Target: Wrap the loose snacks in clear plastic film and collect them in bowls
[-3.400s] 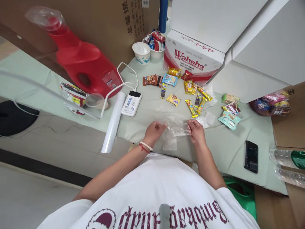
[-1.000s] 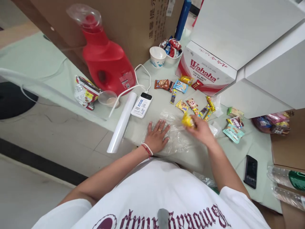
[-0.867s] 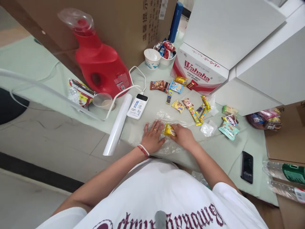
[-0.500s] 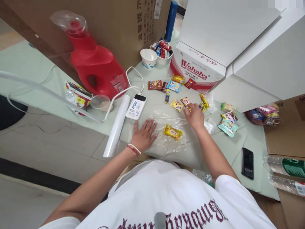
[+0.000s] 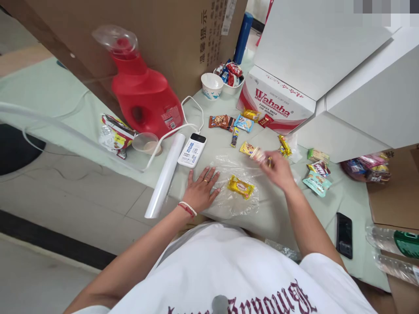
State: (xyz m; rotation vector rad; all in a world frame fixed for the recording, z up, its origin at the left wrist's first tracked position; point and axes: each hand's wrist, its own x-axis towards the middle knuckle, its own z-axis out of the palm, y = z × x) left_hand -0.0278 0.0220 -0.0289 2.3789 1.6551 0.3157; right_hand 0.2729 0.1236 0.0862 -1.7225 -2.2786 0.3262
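- At the far left, a crumpled snack bag (image 5: 113, 136) is lying on the worktop (image 5: 314, 209), and a small clear cup (image 5: 146, 142) is sitting just beside it.
- Behind them a big red jug (image 5: 144, 93) with a clear cap is standing upright in front of a brown cardboard box (image 5: 157, 30).
- A white roll (image 5: 165, 175) is lying lengthwise near the front edge of the worktop, and a white power bank (image 5: 192, 150) with a white cable is lying just beside its far end.
- I am pressing my left hand (image 5: 200, 190) flat, fingers spread open, on the left part of a clear plastic bag (image 5: 235, 183). It is gripping nothing.
- The clear plastic bag is lying flat on the worktop in front of me, between my two hands.
- A yellow snack packet (image 5: 241, 187) is lying on the middle of this bag, just beside my left fingertips but not touching them.
- Farther back, a paper cup (image 5: 211, 85) and a white bowl (image 5: 231, 78) full of wrapped sweets are standing near a white Wahaha carton (image 5: 278, 104).
- Several small packets (image 5: 234, 122) are lying scattered on the worktop in front of the carton.
- I am holding my right hand (image 5: 278, 170) above the far right corner of the bag. The fingers are closed around a small pale packet (image 5: 258, 155), which is blurred.
- More snack packets (image 5: 317, 172) are lying to the right of this hand, well apart from the bag.
- A black phone (image 5: 344, 229) is lying flat near the front right edge.
- At the far right, plastic bottles (image 5: 393, 244) are lying on their sides.
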